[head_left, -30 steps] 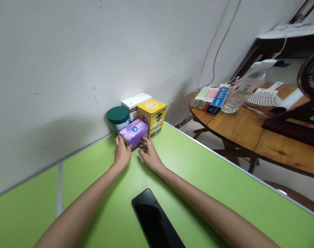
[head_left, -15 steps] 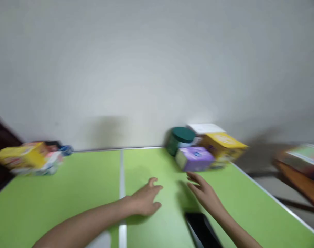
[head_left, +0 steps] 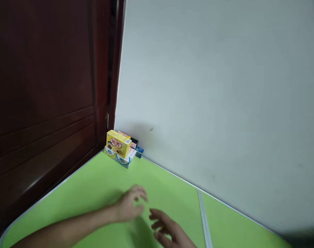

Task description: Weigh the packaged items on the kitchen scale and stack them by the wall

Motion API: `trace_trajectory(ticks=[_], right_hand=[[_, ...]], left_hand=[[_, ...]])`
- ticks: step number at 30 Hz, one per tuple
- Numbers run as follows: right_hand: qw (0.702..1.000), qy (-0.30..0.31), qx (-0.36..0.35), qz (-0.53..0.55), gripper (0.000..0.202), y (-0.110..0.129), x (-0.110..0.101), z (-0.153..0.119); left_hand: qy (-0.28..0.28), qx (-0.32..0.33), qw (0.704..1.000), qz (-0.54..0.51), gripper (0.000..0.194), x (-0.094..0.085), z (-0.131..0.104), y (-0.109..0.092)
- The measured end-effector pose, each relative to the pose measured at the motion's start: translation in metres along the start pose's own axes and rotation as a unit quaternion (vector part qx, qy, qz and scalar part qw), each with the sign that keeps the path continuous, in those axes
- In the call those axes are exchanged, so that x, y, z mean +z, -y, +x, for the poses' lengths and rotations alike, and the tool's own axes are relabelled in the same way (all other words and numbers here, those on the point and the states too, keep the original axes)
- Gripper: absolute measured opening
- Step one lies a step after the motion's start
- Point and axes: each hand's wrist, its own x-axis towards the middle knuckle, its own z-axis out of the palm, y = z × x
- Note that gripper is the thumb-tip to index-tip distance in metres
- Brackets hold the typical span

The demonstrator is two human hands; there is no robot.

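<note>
Hovering loosely curled, two empty hands (head_left: 128, 207) (head_left: 172, 230) hang apart from at least four boxes (head_left: 118, 144).

Yellow box (head_left: 118, 144): printed carton, red-and-white lettering on its front; upright on its long side, atop the white box. White box (head_left: 122, 160): blue and yellow curved motifs; flat on the green tabletop (head_left: 162, 182), in the corner. Blue box (head_left: 139, 152): small, near the wall (head_left: 210, 103). Dark box (head_left: 134, 140): behind the yellow box, partly hidden, pale end showing.
</note>
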Motion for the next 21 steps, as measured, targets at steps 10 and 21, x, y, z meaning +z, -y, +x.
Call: trace_trajectory(ticks=[10,21], right_hand=[[0.970,-0.221,-0.041,0.089,0.080,0.067,0.016,0.227],[0.965,-0.217,-0.086,0.121,0.048,0.055,-0.011,0.155]], left_hand=[[-0.384,-0.083,0.919,-0.006,0.070,-0.176,0.113,0.100],[-0.199,-0.053,0.973,-0.102,0.069,-0.129,0.070,0.049]])
